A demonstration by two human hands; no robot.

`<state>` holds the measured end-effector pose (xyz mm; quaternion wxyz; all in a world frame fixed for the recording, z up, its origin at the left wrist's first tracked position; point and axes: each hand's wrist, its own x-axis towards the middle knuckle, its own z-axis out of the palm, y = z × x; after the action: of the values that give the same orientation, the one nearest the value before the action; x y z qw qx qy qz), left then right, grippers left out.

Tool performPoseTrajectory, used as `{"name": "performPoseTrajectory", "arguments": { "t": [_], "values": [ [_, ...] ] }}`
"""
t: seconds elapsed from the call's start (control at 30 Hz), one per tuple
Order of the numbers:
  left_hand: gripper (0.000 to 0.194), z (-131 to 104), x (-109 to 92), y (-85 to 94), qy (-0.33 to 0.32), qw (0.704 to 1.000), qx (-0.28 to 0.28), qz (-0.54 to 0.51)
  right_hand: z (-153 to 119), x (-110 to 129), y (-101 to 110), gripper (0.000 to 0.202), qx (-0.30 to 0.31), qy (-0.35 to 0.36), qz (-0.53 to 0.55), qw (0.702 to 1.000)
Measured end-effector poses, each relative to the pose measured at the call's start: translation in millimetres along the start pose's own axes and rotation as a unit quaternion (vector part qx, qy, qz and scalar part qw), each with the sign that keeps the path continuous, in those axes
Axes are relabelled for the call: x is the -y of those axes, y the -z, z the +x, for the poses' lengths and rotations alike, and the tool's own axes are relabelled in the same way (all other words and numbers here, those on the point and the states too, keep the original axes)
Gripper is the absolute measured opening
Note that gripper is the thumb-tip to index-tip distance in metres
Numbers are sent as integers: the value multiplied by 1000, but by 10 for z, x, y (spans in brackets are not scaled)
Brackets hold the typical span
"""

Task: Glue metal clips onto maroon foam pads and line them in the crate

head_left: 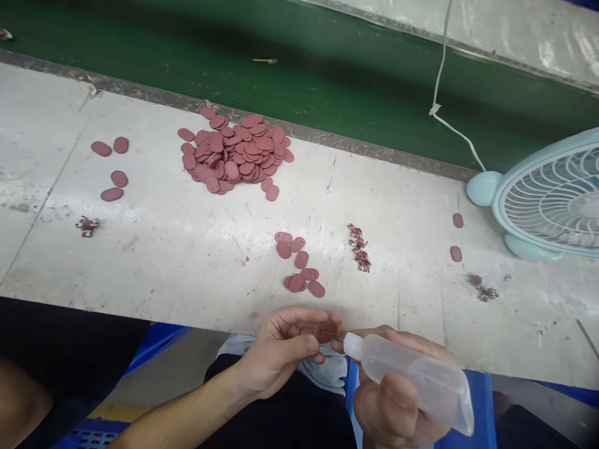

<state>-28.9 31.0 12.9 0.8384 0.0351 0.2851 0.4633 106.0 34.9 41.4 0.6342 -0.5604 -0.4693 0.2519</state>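
Note:
My left hand [285, 349] pinches a small reddish-brown oval disc [326, 331] between thumb and fingers, just off the table's front edge. Wrapped round a translucent white squeeze bottle [416, 377] is my right hand [397, 405]. The bottle lies nearly level, and its thin dark tip points left at the disc; whether it touches the disc I cannot tell. Beyond my hands lie several loose oval discs [296, 283]. A cluster of small dark-brown parts [359, 248] sits to their right.
A large heap of oval discs [234, 153] lies near the table's back edge. At right stands a light blue fan [556, 193] with a white cord [453, 128]. More small parts [87, 226] lie left. A green strip [327, 87] runs behind the table [196, 249]. Another person's arm [23, 399] shows lower left.

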Motion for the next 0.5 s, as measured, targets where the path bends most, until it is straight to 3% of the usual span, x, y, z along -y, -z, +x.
{"name": "performPoseTrajectory", "arguments": {
  "t": [0.17, 0.4, 0.5],
  "values": [
    [25, -16, -8, -3, 2, 1000, 2, -3, 36, 149, -72, 18, 10, -74, 13, 997],
    [26, -27, -26, -28, 4, 1000, -2, 6, 25, 100, -43, 21, 11, -61, 15, 998],
    [25, -35, -30, -23, 4, 1000, 3, 3, 58, 138, -38, 22, 13, -103, 46, 993]
  ]
}}
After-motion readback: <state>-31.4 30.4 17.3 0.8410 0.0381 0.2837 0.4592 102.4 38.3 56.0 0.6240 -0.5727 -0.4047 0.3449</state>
